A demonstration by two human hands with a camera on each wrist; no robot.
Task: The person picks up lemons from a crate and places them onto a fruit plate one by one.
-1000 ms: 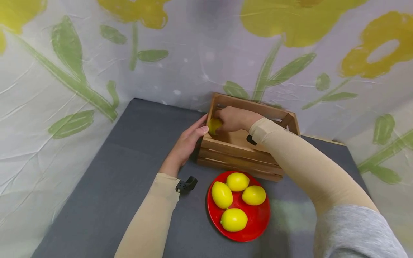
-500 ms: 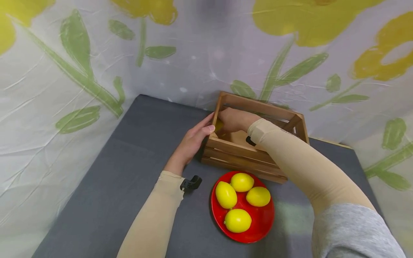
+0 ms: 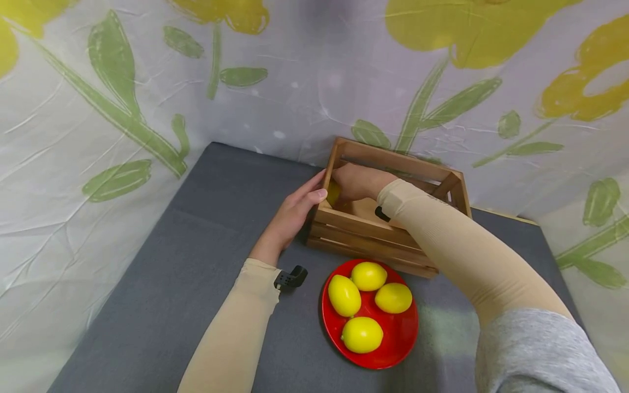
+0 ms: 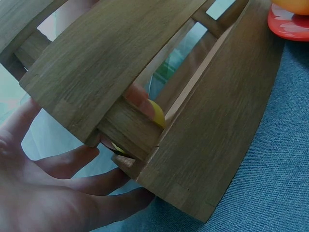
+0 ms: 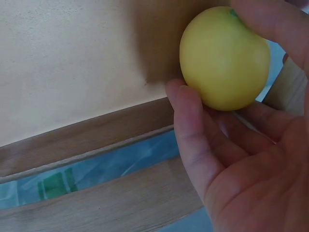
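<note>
Inside the slatted wooden crate [image 3: 371, 232], my right hand [image 3: 361, 183] grips a yellow lemon [image 5: 224, 58] near the left end. Thumb and curled fingers lie round the fruit in the right wrist view, close to the crate's pale bottom board [image 5: 72, 67]. My left hand [image 3: 292, 215] rests against the outside of the crate's left end, thumb at the top edge and fingers lying fairly straight along the slats. Through a gap in the slats, the left wrist view shows a sliver of the lemon [image 4: 157, 113].
In front of the crate, a red plate [image 3: 400, 341] holds several lemons [image 3: 362, 334]. All of this stands on a dark grey table [image 3: 196, 262]. Behind it hangs a sheet [image 3: 304, 98] printed with yellow flowers, close to the crate's back.
My right hand and the lemon have sunk slightly deeper into the crate's left end, hiding more of the fruit. The left hand keeps its place on the crate; the head view has shifted a little.
</note>
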